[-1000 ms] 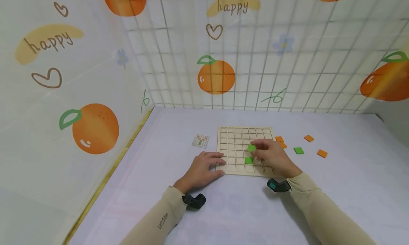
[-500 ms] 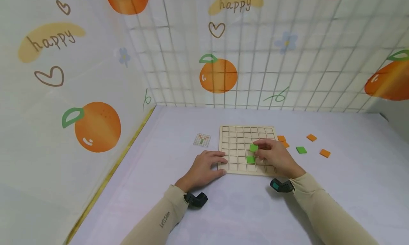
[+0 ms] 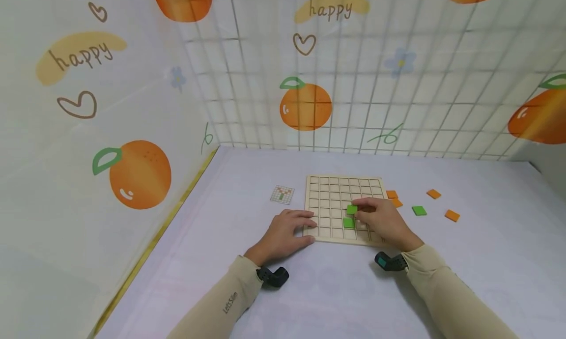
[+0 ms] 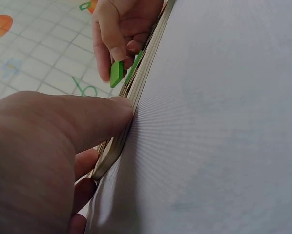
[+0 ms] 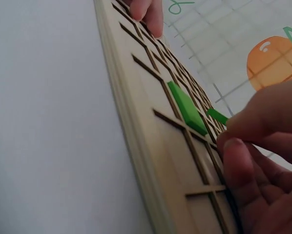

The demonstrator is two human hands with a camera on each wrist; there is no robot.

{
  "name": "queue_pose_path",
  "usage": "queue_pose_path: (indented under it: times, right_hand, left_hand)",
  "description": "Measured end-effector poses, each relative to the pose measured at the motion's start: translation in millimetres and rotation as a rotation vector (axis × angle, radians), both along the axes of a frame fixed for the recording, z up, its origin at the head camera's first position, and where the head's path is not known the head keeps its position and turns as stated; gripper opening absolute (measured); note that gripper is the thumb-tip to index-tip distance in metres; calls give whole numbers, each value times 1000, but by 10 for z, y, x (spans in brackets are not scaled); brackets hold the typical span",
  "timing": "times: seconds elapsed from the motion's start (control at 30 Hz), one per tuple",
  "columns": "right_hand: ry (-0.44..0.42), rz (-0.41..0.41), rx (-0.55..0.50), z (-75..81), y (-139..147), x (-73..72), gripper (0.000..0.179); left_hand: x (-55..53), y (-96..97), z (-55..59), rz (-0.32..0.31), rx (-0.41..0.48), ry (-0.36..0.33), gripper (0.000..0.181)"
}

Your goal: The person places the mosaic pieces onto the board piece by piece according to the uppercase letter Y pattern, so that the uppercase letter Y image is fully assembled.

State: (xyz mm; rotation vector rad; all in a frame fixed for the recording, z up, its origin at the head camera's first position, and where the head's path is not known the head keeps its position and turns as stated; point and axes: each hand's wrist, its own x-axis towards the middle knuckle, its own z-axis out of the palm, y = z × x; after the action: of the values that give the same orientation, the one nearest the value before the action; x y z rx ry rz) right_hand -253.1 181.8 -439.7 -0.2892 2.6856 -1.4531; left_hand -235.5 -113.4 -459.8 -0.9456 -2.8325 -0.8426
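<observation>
On my remote feed, the right grip (image 3: 385,223) pinches a green tile (image 3: 352,209) over the wooden grid board (image 3: 325,195). A second green tile (image 3: 349,223) lies on the board. The left grip (image 3: 283,233), fingers loosely extended, touches the board's left edge.

A pale wooden board (image 3: 324,195) with raised grid lines lay flat, a green square tile (image 3: 349,223) sat in a near-side cell, a second green tile (image 3: 352,210) was held tilted just beyond it.

Head view's bright, diffuse; wrist cams dimmer, approx. soft-focus.
</observation>
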Motion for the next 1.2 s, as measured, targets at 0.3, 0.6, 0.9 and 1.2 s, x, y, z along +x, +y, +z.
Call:
queue_pose_path:
  times: [0.3, 0.6, 0.9, 1.2]
  right_hand:
    - [16, 27, 58, 0, 10, -14, 37]
    - [50, 25, 121, -11, -1, -10, 37]
    - [44, 14, 121, -27, -6, -21, 38]
    - [37, 3, 121, -27, -34, -28, 34]
  left_hand:
    - [10, -1, -11, 3, 9, -3, 32]
    - [25, 16, -5, -4, 6, 4, 32]
    - [35, 16, 0, -12, 12, 5, 32]
    - [9, 6, 20, -1, -9, 19, 32]
